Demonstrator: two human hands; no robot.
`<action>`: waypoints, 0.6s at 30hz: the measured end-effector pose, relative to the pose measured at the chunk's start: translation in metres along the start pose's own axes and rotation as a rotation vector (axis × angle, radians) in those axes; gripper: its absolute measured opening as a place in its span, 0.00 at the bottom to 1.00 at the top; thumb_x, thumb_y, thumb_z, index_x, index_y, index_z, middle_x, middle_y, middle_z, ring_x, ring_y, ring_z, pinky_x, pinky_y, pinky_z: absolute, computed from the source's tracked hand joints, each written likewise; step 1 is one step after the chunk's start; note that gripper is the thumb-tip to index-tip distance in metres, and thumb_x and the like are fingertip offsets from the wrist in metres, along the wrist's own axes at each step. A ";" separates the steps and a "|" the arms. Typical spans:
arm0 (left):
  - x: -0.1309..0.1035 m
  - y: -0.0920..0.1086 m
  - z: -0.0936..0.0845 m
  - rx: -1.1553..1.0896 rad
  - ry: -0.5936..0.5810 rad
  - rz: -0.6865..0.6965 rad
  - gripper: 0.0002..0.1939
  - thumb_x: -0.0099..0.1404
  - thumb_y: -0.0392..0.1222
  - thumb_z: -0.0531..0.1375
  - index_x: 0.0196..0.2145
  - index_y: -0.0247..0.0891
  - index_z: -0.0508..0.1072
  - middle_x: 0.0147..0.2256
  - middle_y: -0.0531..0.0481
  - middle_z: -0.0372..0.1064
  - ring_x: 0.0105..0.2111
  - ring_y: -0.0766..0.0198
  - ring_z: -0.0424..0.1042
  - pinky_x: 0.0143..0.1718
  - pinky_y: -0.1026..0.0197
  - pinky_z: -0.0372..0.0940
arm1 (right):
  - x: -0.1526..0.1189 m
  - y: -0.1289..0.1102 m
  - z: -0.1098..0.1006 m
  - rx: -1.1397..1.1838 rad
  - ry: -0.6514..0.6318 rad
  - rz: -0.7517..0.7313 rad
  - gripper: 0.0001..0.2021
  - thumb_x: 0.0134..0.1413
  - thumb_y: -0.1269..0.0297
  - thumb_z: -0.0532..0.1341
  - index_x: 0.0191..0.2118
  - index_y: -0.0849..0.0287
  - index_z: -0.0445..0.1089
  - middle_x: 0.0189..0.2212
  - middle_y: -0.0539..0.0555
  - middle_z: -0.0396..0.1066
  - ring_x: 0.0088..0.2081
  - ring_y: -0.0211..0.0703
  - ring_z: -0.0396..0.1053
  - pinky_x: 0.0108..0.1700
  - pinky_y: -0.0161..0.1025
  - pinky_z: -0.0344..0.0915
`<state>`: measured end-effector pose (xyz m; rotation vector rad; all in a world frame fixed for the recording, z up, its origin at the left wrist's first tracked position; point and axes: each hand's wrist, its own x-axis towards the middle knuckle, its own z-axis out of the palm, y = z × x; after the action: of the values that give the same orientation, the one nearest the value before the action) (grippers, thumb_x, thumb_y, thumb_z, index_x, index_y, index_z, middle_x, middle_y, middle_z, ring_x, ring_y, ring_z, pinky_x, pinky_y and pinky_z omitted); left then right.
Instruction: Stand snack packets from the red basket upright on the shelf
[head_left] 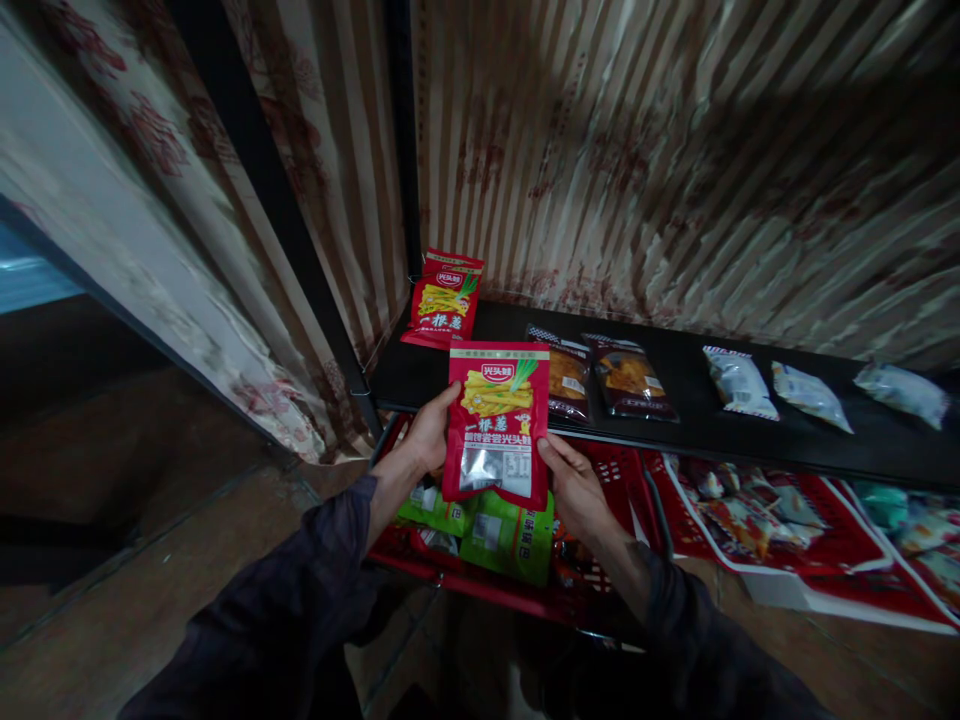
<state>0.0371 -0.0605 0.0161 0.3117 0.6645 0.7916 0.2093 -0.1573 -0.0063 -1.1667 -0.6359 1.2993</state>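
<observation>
L hand (431, 435) grips the L side of a red snack pkt (499, 420), R hand (576, 485) its lower R edge; pkt's printed face is twd the wearer, near the L end of the blk shelf's (421, 375) front edge, over a red basket (491, 593). Matching pkt (448, 300) leans at shelf's back L corner. Brown pkts (630, 378) lie along front edge, white pkts (741, 382) further R. Basket has green pkts (510, 540); other contents dim, prob. more pkts.
</observation>
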 end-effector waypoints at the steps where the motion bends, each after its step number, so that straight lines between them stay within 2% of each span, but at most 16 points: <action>1: -0.001 0.000 0.001 0.008 0.001 0.010 0.23 0.68 0.45 0.56 0.56 0.30 0.69 0.41 0.40 0.79 0.39 0.50 0.79 0.47 0.48 0.71 | 0.001 -0.001 -0.001 -0.004 0.000 -0.015 0.18 0.39 0.49 0.73 0.38 0.51 0.79 0.35 0.49 0.81 0.39 0.51 0.77 0.47 0.49 0.73; 7: -0.002 -0.002 0.004 0.032 0.071 0.033 0.18 0.67 0.39 0.55 0.52 0.29 0.72 0.36 0.41 0.80 0.37 0.52 0.79 0.45 0.50 0.72 | 0.001 -0.003 -0.004 -0.017 -0.002 -0.043 0.16 0.43 0.50 0.72 0.38 0.50 0.80 0.36 0.49 0.81 0.39 0.49 0.77 0.49 0.49 0.72; 14: -0.004 0.000 0.006 0.094 0.125 0.061 0.15 0.65 0.37 0.56 0.45 0.29 0.76 0.30 0.44 0.79 0.30 0.55 0.79 0.40 0.53 0.73 | 0.005 0.001 -0.007 -0.018 0.013 -0.060 0.16 0.43 0.50 0.72 0.38 0.51 0.80 0.35 0.49 0.81 0.39 0.49 0.78 0.48 0.48 0.73; 18: -0.002 -0.001 0.004 0.118 0.134 0.079 0.12 0.61 0.35 0.60 0.41 0.30 0.77 0.30 0.44 0.79 0.31 0.55 0.78 0.39 0.54 0.73 | 0.006 -0.001 -0.007 -0.003 0.040 -0.055 0.17 0.41 0.51 0.73 0.39 0.52 0.79 0.35 0.49 0.81 0.38 0.49 0.78 0.46 0.47 0.74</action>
<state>0.0393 -0.0628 0.0193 0.3969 0.8307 0.8549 0.2171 -0.1534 -0.0093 -1.1675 -0.6366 1.2261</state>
